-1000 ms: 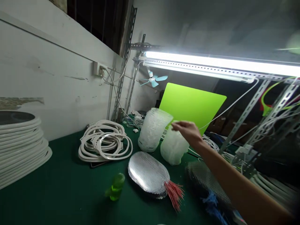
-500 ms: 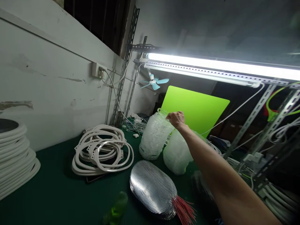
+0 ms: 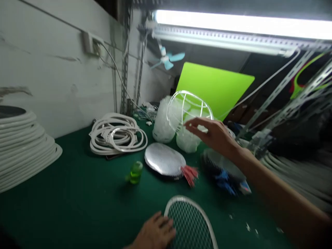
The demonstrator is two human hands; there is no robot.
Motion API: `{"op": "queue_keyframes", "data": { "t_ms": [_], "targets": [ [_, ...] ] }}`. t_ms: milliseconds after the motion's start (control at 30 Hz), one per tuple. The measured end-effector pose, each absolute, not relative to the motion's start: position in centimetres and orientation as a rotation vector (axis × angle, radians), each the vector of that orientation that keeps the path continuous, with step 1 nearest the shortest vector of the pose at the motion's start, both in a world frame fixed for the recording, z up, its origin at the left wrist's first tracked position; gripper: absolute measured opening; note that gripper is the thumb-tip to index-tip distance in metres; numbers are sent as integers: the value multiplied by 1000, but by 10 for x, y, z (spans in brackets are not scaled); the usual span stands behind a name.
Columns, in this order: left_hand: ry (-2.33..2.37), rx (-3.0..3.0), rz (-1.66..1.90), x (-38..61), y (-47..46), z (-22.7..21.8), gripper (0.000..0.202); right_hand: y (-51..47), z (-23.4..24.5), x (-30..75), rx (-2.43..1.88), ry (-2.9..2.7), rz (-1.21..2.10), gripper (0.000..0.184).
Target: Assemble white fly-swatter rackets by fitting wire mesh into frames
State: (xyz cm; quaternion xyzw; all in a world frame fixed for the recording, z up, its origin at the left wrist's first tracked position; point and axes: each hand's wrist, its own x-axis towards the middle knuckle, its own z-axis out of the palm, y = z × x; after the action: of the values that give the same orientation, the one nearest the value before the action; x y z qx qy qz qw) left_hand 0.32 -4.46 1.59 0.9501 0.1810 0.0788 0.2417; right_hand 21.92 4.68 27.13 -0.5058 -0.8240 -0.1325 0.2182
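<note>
Head view, left fingers on mesh racket

A bright tube at 12 o'clock glared white and lit everything from above, while the wall at 9 o'clock stayed dim. The table darkened toward 7 o'clock, and the edges bowed with distortion.

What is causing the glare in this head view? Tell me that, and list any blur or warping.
In the head view, the fluorescent tube blows out to white along the top; the right hand looks slightly soft; the stack of white rings bends with wide-angle warping near the left edge; the bottom edge cuts off the dim left hand.
</note>
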Motion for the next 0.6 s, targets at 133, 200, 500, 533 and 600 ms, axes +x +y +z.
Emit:
{"op": "queue_keyframes", "data": {
  "t_ms": [133,200,500,533,600],
  "targets": [
    [585,2513,214,2,-43,31,35,-105,166,205,-1380,-2252,-252,23],
    [600,2453,231,1,-40,38,28,-163,118,199,-1515,-2242,-229,31],
    [981,1821,616,11,-11,61,28,-223,38,200,-1594,-2272,-78,22],
    [999,1877,605,19,-8,63,27,-219,37,197,-1587,-2256,-90,23],
    [1013,2099,550,36,-3,64,26,-211,37,192,-1569,-2218,-127,30]
  ]
}}
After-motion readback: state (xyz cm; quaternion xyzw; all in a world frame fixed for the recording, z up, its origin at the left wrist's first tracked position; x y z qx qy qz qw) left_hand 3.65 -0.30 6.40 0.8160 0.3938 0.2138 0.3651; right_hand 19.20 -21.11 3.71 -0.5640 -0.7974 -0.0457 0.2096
